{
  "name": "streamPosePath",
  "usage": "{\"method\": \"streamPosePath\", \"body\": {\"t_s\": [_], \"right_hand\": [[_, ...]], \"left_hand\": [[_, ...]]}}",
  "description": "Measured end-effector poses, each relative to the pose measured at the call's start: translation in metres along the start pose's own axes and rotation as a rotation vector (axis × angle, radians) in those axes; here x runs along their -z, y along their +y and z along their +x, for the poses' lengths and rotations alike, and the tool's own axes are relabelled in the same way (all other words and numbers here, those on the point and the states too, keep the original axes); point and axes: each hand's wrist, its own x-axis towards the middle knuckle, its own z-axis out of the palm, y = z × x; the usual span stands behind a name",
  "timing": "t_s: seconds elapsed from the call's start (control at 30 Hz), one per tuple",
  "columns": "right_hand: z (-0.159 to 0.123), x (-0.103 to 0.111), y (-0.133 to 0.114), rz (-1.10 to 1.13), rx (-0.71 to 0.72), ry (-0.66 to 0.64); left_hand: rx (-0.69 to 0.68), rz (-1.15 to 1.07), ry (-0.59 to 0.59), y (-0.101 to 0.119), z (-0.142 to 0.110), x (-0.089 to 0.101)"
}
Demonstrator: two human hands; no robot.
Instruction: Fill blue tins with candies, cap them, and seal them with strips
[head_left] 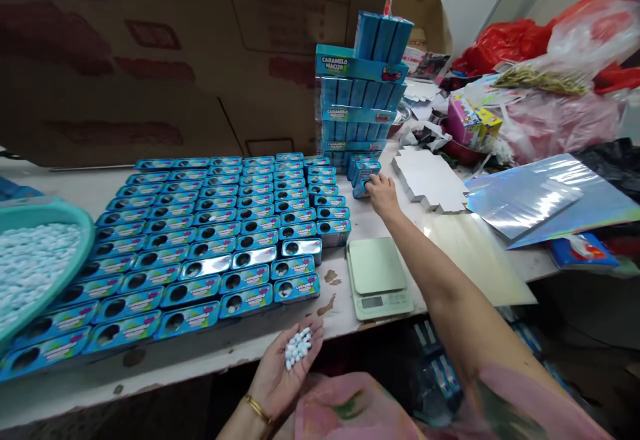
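Left hand (280,377): palm up, fingers loosely curled, cupping a small pile of white candies (298,349). Gold bracelet (258,409) on that wrist. Right hand (383,195): reaching out toward 1 o'clock, fingertips (371,185) on a small stack of blue tins (363,175). View's poor there, can't tell if it's pinching or just touching.

Main batch: grid of blue tins (210,247) on the white table (150,367), 9 to 11 o'clock, packed side by side, round hole in each top, a few tops showing silver. Teal basin (65,210) full of more white candies at 9 o'clock, rim just beside the grid's left edge.

Tall stack of boxed tins (357,93) at 12 to 1, behind the grid. Digital scale (377,277) at 4, just beside the right forearm (440,280). White cardboard blanks (430,180) at 2, shiny holographic sheets (540,200) at 3, red plastic bags (500,43) further back at 2.
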Motion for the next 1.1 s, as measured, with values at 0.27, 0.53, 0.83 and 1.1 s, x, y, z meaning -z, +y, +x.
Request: {"method": "streamPosePath", "body": {"t_s": [0.27, 0.53, 0.83, 1.1], "right_hand": [[-0.105, 0.089, -0.001, 0.115, 0.355, -0.046], [-0.162, 0.114, -0.027, 0.341, 0.321, 0.015], [-0.266, 0.097, -0.123, 0.487, 0.505, -0.270], [-0.272, 0.087, -0.115, 0.502, 0.473, -0.417]], "left_hand": [[0.097, 0.074, -0.099, -0.016, 0.002, -0.010], [0.105, 0.138, -0.137, -0.030, -0.008, -0.016], [0.205, 0.062, -0.226, -0.051, -0.005, -0.016], [0.237, 0.161, -0.180, -0.060, -0.007, -0.013]]}}
